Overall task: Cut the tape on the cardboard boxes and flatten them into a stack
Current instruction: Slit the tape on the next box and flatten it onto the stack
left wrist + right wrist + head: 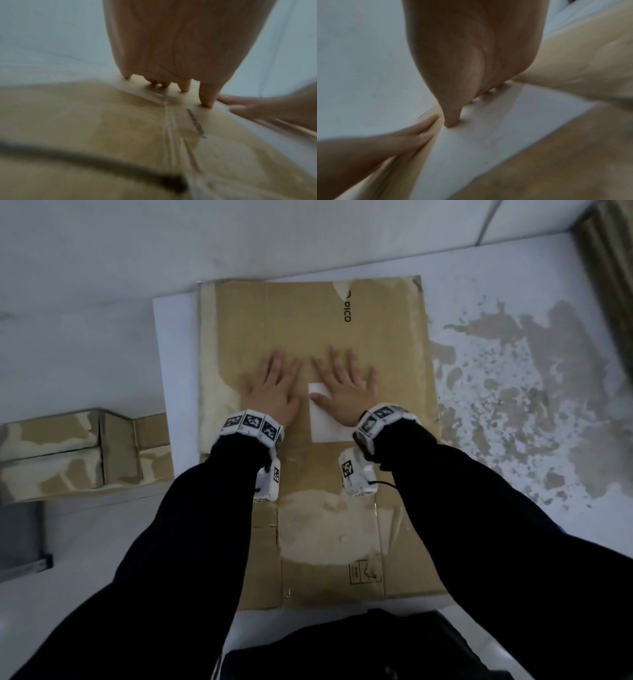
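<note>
A large flattened brown cardboard box (274,316) lies on the floor in front of me, with black lettering (347,311) near its far edge. Both my hands press flat on its middle, fingers spread and straight. My left hand (274,385) rests on bare cardboard (85,121). My right hand (346,386) lies partly over a white label (325,426) stuck to the box, the thumb touching the label (488,135). Torn paper patches and clear tape (329,529) show on the near flaps. No cutting tool is in view.
A second flattened cardboard piece (82,453) lies to the left. A white board (178,371) sticks out under the box. The floor (531,405) at right is white with worn brownish patches. A dark grey object (20,539) sits at the left edge, a ribbed surface (609,268) at top right.
</note>
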A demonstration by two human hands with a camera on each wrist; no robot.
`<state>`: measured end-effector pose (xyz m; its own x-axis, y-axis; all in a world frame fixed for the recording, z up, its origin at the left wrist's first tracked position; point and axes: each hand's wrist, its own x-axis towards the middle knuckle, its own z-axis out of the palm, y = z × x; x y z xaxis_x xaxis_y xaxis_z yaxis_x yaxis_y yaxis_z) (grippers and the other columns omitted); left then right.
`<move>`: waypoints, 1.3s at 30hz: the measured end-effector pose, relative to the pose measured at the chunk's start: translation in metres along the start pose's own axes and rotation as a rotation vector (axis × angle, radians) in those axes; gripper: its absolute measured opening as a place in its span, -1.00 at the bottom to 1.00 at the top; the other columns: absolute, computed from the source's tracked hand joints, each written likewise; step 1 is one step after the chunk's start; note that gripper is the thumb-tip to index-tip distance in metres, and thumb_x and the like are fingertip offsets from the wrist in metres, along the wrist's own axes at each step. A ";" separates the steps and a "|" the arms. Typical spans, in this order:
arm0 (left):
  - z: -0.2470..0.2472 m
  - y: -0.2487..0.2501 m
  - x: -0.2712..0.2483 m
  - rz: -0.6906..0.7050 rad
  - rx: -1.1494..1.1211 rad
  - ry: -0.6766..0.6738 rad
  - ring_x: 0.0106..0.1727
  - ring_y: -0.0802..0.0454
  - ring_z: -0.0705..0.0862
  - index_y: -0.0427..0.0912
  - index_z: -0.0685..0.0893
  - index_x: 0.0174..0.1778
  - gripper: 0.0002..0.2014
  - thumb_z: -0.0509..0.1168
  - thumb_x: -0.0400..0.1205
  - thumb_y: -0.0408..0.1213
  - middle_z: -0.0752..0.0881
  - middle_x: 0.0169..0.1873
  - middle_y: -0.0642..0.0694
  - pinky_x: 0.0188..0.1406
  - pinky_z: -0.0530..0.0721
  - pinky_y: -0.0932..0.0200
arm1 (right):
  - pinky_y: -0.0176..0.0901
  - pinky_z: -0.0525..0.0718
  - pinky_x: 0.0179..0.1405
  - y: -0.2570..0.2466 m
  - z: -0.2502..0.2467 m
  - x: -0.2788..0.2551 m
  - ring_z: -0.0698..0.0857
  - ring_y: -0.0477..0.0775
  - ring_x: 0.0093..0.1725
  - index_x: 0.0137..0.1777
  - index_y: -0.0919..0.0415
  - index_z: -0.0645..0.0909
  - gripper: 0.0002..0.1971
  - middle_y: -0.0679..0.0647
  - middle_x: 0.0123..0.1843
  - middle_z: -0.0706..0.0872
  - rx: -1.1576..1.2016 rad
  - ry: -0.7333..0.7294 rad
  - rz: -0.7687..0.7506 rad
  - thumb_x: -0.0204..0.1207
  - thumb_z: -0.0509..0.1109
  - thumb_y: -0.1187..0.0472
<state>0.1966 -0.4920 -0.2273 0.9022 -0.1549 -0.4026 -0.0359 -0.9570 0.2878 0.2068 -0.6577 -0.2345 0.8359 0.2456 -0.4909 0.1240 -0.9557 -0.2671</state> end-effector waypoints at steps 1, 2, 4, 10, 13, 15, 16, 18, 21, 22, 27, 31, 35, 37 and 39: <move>-0.002 -0.007 -0.007 -0.072 -0.016 -0.015 0.67 0.02 -0.29 0.22 -0.15 0.66 -0.32 0.08 0.69 0.01 -0.26 0.67 0.00 0.54 -0.23 -0.38 | 0.41 -0.30 0.53 0.011 -0.002 -0.007 -0.41 0.23 0.63 0.64 -0.23 -0.25 -0.33 -0.04 0.68 -0.39 0.042 0.014 0.023 0.64 -0.01 -0.26; -0.002 -0.017 -0.017 -0.157 -0.044 -0.023 0.67 0.02 -0.29 0.24 -0.17 0.65 -0.31 0.08 0.68 0.06 -0.28 0.67 0.01 0.52 -0.23 -0.43 | 0.35 -0.29 0.55 0.024 -0.003 -0.019 -0.38 0.25 0.64 0.65 -0.24 -0.22 -0.32 -0.02 0.69 -0.36 0.089 0.047 0.066 0.63 0.04 -0.25; 0.002 -0.036 -0.045 -0.334 -0.129 0.008 0.68 -0.03 -0.28 0.23 -0.15 0.65 -0.31 0.09 0.69 0.11 -0.29 0.67 -0.03 0.50 -0.16 -0.49 | 0.28 -0.18 0.58 0.054 0.000 -0.050 -0.26 0.29 0.66 0.66 -0.18 -0.12 -0.32 0.06 0.71 -0.24 0.151 0.170 0.178 0.63 0.13 -0.17; 0.020 -0.049 -0.105 -0.710 -0.508 0.408 0.42 -0.28 0.42 -0.25 0.41 0.47 -0.44 0.27 0.56 -0.10 0.46 0.39 -0.31 0.35 0.45 -0.22 | 0.10 0.48 0.27 0.092 0.021 -0.120 0.49 0.32 0.34 0.44 0.31 0.35 -0.49 0.31 0.35 0.51 0.707 0.446 0.605 0.52 0.34 0.18; 0.016 -0.050 -0.111 -0.810 -0.727 0.424 0.09 -0.26 0.60 -0.36 0.58 0.17 -0.52 0.31 0.53 -0.01 0.65 0.03 -0.28 0.02 0.52 0.06 | -0.03 0.48 0.21 0.092 0.013 -0.128 0.55 0.29 0.31 0.41 0.35 0.43 -0.54 0.29 0.35 0.58 0.757 0.338 0.601 0.61 0.29 0.10; 0.014 -0.050 -0.118 -0.796 -0.765 0.417 -0.03 -0.19 0.55 -0.39 0.59 0.11 -0.60 0.27 0.61 -0.07 0.60 -0.09 -0.26 -0.07 0.39 0.12 | -0.04 0.44 0.28 0.091 0.007 -0.134 0.53 0.26 0.35 0.49 0.34 0.37 -0.53 0.25 0.39 0.55 0.743 0.327 0.493 0.66 0.23 0.10; 0.013 -0.045 -0.121 -0.771 -0.742 0.438 0.00 -0.20 0.56 -0.41 0.58 0.16 -0.59 0.26 0.64 -0.09 0.60 -0.03 -0.31 -0.05 0.38 0.11 | -0.06 0.43 0.27 0.089 0.003 -0.141 0.53 0.20 0.34 0.51 0.32 0.33 -0.55 0.20 0.37 0.55 0.751 0.337 0.443 0.69 0.19 0.13; 0.005 -0.036 -0.129 -0.711 -0.677 0.550 0.11 -0.29 0.60 -0.47 0.57 0.19 -0.60 0.27 0.66 -0.15 0.63 0.10 -0.44 -0.03 0.42 0.08 | -0.16 0.43 0.03 0.084 0.000 -0.149 0.59 0.00 0.03 0.37 0.25 0.39 -0.71 0.00 0.05 0.58 0.761 0.400 0.338 0.70 0.16 0.20; -0.010 -0.003 -0.133 -0.640 -0.657 0.686 0.02 -0.28 0.60 -0.48 0.58 0.08 -0.64 0.28 0.65 -0.18 0.64 0.03 -0.47 -0.06 0.45 0.04 | -0.24 0.40 -0.29 0.103 -0.026 -0.165 0.44 -0.15 -0.34 0.00 0.26 0.39 -0.92 -0.09 -0.32 0.43 0.805 0.511 0.248 0.67 0.20 0.25; -0.018 0.011 -0.133 -0.599 -0.652 0.725 -0.08 -0.24 0.56 -0.47 0.57 0.00 -0.67 0.27 0.66 -0.17 0.61 -0.05 -0.47 -0.12 0.39 0.06 | -0.30 0.41 -0.38 0.116 -0.041 -0.171 0.44 -0.12 -0.35 -0.02 0.28 0.42 -0.90 -0.07 -0.34 0.43 0.819 0.535 0.227 0.67 0.21 0.24; -0.053 0.113 -0.115 -0.412 -0.724 0.771 -0.16 -0.08 0.43 -0.28 0.50 -0.08 -0.82 0.21 0.67 -0.21 0.47 -0.20 -0.25 -0.21 0.29 0.14 | -0.35 0.43 -0.26 0.208 -0.129 -0.199 0.52 -0.09 -0.23 0.11 0.31 0.50 -0.82 0.04 -0.16 0.57 0.733 0.645 0.117 0.66 0.24 0.18; -0.060 0.233 -0.088 -0.289 -0.878 0.733 -0.11 0.01 0.45 -0.18 0.48 -0.12 -0.90 0.16 0.68 -0.25 0.48 -0.18 -0.18 -0.22 0.37 0.13 | -0.16 0.50 0.15 0.324 -0.190 -0.229 0.56 0.01 0.11 0.34 0.28 0.50 -0.68 0.06 0.09 0.59 0.732 0.730 0.137 0.66 0.25 0.13; -0.036 0.370 -0.041 -0.217 -1.009 0.633 -0.09 0.00 0.48 -0.27 0.50 0.02 -0.91 0.16 0.63 -0.40 0.50 -0.11 -0.23 -0.16 0.39 0.08 | -0.24 0.39 -0.08 0.458 -0.237 -0.263 0.56 0.05 0.05 0.25 0.33 0.57 -0.69 0.13 0.04 0.62 0.622 0.768 0.223 0.65 0.26 0.12; -0.023 0.438 -0.012 -0.220 -1.023 0.567 -0.01 -0.03 0.52 -0.39 0.53 0.14 -0.81 0.15 0.64 -0.43 0.54 -0.04 -0.25 -0.15 0.38 0.18 | -0.08 0.42 -0.07 0.521 -0.259 -0.271 0.61 0.23 0.05 0.16 0.42 0.59 -0.65 0.26 0.00 0.65 0.563 0.795 0.287 0.63 0.29 0.10; -0.010 0.498 0.013 -0.239 -1.036 0.498 0.10 -0.13 0.57 -0.46 0.50 0.23 -0.73 0.15 0.66 -0.41 0.57 0.04 -0.30 -0.16 0.34 0.21 | 0.03 0.48 0.01 0.577 -0.272 -0.268 0.62 0.38 0.13 0.14 0.45 0.60 -0.65 0.39 0.05 0.67 0.499 0.809 0.361 0.61 0.32 0.11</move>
<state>0.1948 -0.9686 -0.0809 0.9155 0.3342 -0.2242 0.3172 -0.2562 0.9131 0.1995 -1.3195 -0.0312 0.9132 -0.4047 0.0478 -0.2903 -0.7284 -0.6206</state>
